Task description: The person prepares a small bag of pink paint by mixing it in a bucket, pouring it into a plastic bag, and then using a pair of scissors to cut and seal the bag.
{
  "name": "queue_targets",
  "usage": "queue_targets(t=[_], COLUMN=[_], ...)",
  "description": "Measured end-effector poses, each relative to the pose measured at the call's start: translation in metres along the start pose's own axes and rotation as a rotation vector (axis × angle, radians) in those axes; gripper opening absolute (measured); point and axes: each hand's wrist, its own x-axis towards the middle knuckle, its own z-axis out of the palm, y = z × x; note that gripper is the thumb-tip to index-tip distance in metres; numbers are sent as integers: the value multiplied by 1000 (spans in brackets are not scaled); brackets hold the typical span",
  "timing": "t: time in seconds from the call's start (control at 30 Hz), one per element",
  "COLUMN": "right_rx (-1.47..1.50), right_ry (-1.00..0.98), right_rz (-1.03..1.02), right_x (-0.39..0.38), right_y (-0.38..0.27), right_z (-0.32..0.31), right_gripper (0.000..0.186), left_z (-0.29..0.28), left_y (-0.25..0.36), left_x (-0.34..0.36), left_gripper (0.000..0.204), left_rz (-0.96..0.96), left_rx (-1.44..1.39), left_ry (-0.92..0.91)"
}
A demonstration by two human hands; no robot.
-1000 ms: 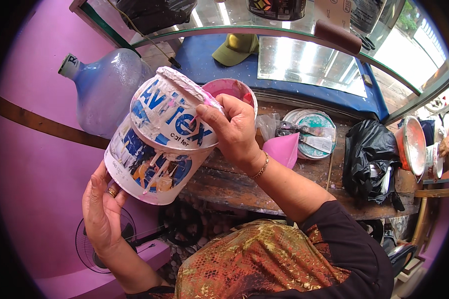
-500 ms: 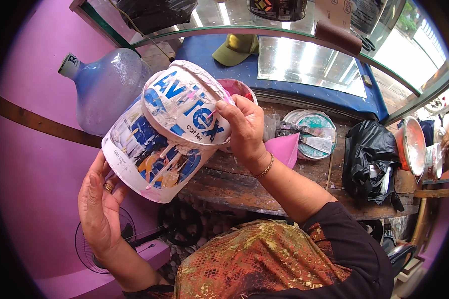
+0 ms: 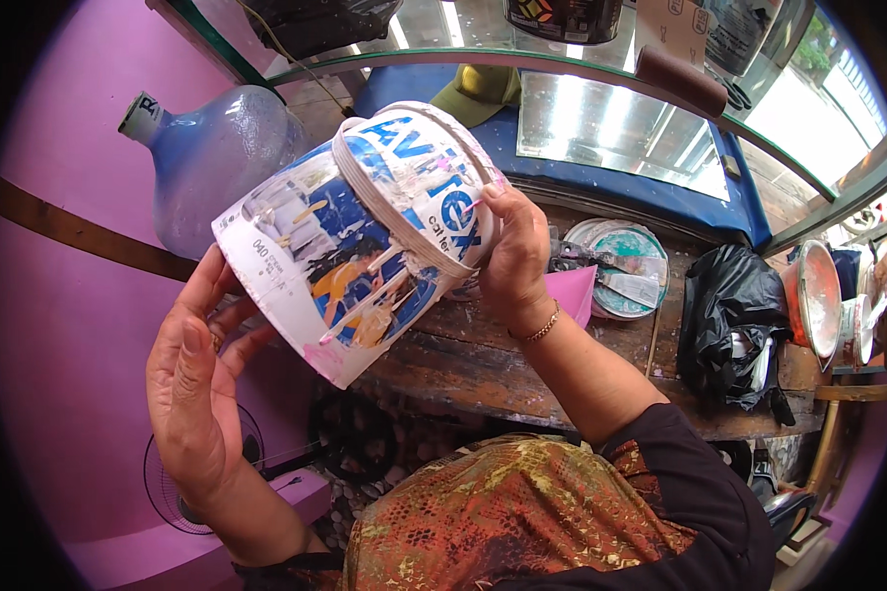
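Observation:
A white plastic paint bucket with blue printing and paint drips hangs tilted in front of me, its base toward the lower left. My right hand is closed on its upper rim, thumb on the outside; the other fingers are largely hidden. At the base, my left hand holds the lower edge, with fingertips partly behind the bucket. The bucket's inside does not show. Right of my right hand, putty knives lie across a round tub with teal paint, beside a pink sheet or bag.
A wooden table stands below the bucket. A large water jug is at the left, a fan below. On the right sit a black plastic bag and an orange-stained bowl. A green cap lies behind, near a glass case.
Both hands still hold the bucket; it has shifted right and slightly up, tipping further. It now covers the pink-stained container that showed behind it.

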Motion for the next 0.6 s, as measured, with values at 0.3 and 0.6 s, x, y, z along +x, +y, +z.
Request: queue_targets(t=[0.3, 0.6], right_rx=[-62, -98], right_ry=[4, 65], right_rz=[-45, -4], right_x=[5, 17], right_y=[9, 3], right_z=[-15, -14], right_gripper=[24, 27], left_z=[10, 13], left_y=[-2, -3], left_x=[2, 1], left_gripper=[68, 63], left_rz=[86, 132], left_rx=[-23, -52], left_ry=[19, -17])
